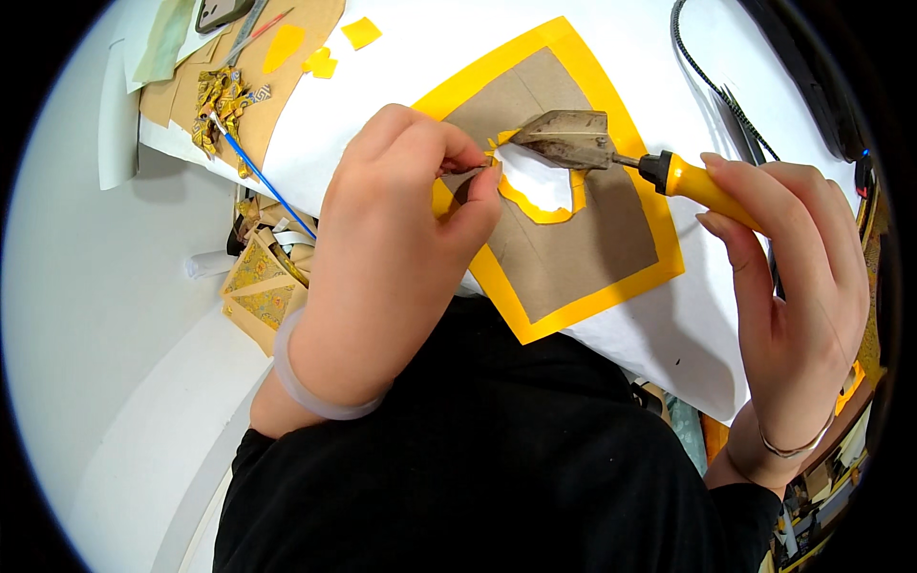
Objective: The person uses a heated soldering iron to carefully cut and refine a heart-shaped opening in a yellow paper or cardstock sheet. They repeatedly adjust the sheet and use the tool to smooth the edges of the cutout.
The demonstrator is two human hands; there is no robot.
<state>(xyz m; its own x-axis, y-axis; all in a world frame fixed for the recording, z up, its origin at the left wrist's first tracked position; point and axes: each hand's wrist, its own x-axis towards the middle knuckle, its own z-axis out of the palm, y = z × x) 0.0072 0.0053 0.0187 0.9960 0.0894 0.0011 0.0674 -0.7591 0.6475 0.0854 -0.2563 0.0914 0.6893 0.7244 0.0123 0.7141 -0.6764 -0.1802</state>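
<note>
A grey-brown cardboard panel (611, 220) with yellow edging lies on the white-covered table. A ragged opening in its middle is rimmed with snipped yellow strips (540, 212), and white shows through it. My left hand (406, 191) is closed at the opening's left edge, thumb and forefinger pinching the panel there. With my right hand (793, 224) I grip the yellow handle of a small hand iron (564, 140). Its pointed, stained metal head reaches over the opening's upper edge, the tip close to my left fingertips. Whether the tip touches the strips, I cannot tell.
At the upper left are brown board (306, 33), yellow scraps (361, 33), crumpled patterned foil (222, 100) and a blue-handled brush (253, 167) jutting past the table edge. A black braided cord (712, 81) and tweezers-like dark tools (743, 119) lie upper right. A patterned box (263, 286) stands lower left.
</note>
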